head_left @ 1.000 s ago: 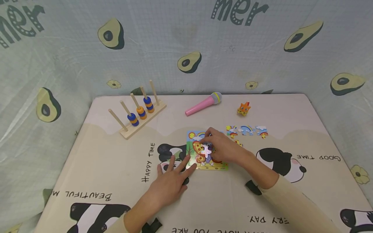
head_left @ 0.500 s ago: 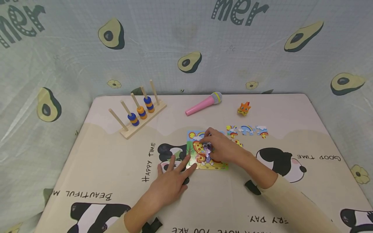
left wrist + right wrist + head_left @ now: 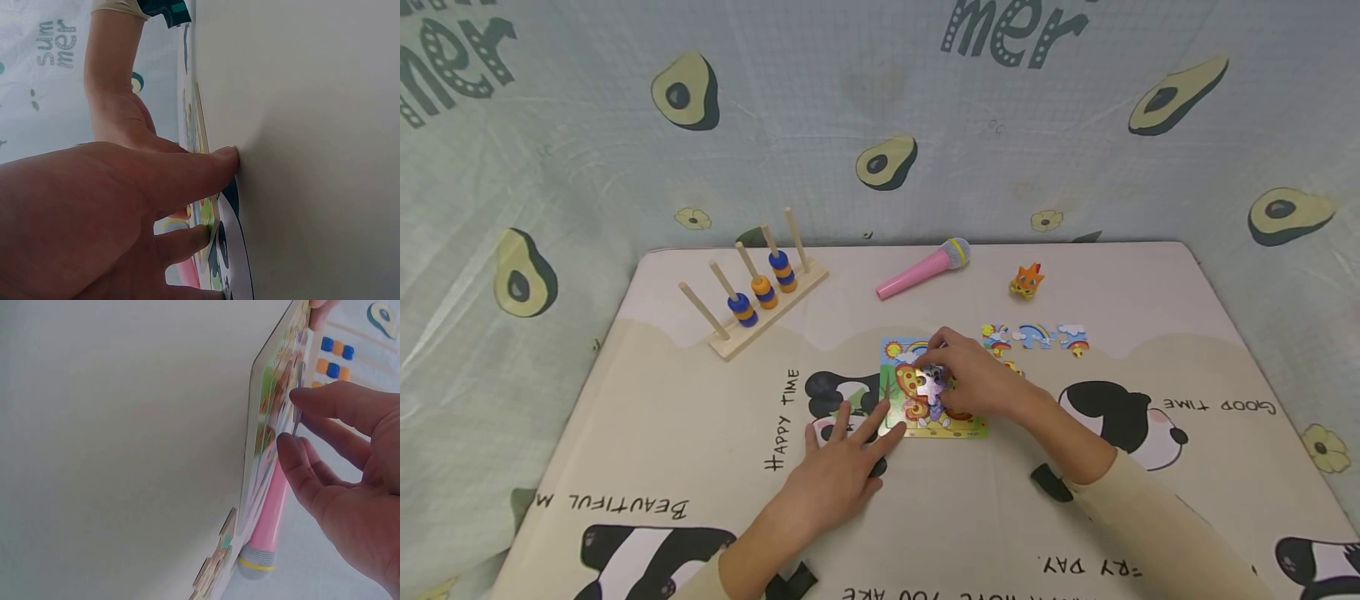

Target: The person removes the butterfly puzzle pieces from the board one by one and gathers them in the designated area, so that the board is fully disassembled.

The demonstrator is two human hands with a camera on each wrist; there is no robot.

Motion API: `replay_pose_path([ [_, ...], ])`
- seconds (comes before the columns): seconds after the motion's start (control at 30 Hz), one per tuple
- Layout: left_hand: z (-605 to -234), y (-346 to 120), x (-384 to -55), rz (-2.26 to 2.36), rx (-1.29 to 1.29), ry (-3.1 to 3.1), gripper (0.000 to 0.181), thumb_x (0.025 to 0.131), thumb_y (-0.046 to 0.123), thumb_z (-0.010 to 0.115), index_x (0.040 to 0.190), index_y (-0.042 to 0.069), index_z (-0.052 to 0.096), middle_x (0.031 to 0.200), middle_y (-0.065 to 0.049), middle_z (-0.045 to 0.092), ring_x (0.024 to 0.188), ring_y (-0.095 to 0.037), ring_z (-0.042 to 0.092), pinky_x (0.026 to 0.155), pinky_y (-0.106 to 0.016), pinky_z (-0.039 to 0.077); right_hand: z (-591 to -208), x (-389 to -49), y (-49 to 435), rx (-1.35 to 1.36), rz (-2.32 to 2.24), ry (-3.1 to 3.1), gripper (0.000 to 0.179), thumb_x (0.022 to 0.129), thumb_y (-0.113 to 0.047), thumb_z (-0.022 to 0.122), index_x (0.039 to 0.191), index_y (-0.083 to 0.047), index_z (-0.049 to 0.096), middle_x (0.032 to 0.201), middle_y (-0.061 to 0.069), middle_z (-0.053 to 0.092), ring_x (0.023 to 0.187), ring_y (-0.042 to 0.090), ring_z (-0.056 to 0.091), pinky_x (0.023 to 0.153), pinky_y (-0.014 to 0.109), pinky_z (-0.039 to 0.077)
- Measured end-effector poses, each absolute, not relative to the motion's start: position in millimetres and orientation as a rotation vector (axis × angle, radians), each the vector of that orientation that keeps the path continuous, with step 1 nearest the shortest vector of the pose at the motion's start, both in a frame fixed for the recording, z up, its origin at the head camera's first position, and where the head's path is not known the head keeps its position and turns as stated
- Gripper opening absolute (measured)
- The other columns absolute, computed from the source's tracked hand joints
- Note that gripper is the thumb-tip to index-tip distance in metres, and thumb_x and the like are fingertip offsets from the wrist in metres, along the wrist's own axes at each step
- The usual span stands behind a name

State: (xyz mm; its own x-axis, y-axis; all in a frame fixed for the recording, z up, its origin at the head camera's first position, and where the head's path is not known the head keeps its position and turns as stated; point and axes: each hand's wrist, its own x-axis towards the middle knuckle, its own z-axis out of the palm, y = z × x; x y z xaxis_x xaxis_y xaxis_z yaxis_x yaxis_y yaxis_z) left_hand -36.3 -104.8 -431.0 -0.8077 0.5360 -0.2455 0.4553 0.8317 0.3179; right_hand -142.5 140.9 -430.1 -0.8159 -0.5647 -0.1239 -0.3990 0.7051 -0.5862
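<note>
A colourful cartoon jigsaw puzzle board [image 3: 955,429] lies flat on the table. Above its middle, my right hand [image 3: 981,379] pinches a puzzle piece [image 3: 931,385] between thumb and fingertips. The right wrist view shows this piece [image 3: 297,415] edge-on, close over the board's face. My left hand [image 3: 835,475] is spread, its fingertips on the board's lower left edge; in the left wrist view its thumb [image 3: 194,175] stretches out at the table surface. My right hand hides the board's upper right part.
Several loose puzzle pieces [image 3: 1036,336] lie right of the board, partly behind my right hand. Beyond are a pink toy microphone [image 3: 921,271], a small orange toy figure [image 3: 1026,281] and a wooden peg stand [image 3: 767,312] with blue and orange rings. A patterned sheet [image 3: 790,125] hangs behind.
The glare on the pinched piece has faded and partly returned, as the piece tilts slightly in my right fingers. Both hands otherwise stay in nearly the same place.
</note>
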Motion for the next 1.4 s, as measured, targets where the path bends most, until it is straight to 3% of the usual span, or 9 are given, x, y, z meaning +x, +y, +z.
replay_pose_path([
  [0.47,-427.9,-103.6,-35.6,0.36,0.742,2.686,0.069,0.097,0.029,0.074,0.16,0.03,0.044,0.173,-0.005,0.028,0.151,-0.057,0.028,0.099,-0.088,0.031,-428.6,-139.6,150.1,-0.739,-0.805,2.63,0.044,0.084,0.002,0.071,0.126,-0.011,0.074,0.129,0.006,0.055,0.108,0.022,0.058,0.093,0.039,0.054],
  [0.7,-426.9,-103.9,-34.6,0.368,0.735,2.691,0.069,0.097,0.028,0.074,0.159,0.029,0.045,0.173,-0.005,0.028,0.151,-0.057,0.029,0.098,-0.088,0.032,-430.7,-139.7,161.2,-0.758,-0.829,2.628,0.042,0.085,0.001,0.075,0.124,-0.011,0.075,0.128,0.005,0.057,0.105,0.019,0.059,0.089,0.035,0.055],
  [0.93,-429.0,-104.2,-35.3,0.383,0.733,2.685,0.067,0.098,0.027,0.073,0.159,0.028,0.045,0.173,-0.006,0.028,0.151,-0.059,0.028,0.099,-0.088,0.032,-432.8,-140.8,173.6,-0.8,-0.857,2.647,0.039,0.083,0.001,0.079,0.121,-0.012,0.077,0.124,0.006,0.059,0.091,0.017,0.06,0.08,0.031,0.054],
  [1.4,-431.6,-104.0,-36.7,0.397,0.719,2.664,0.067,0.099,0.027,0.072,0.16,0.029,0.044,0.174,-0.005,0.026,0.152,-0.058,0.025,0.101,-0.088,0.029,-434.0,-141.1,193.6,-0.657,-0.953,2.637,0.041,0.083,0.0,0.08,0.123,-0.01,0.076,0.126,0.007,0.062,0.101,0.021,0.067,0.091,0.041,0.06],
])
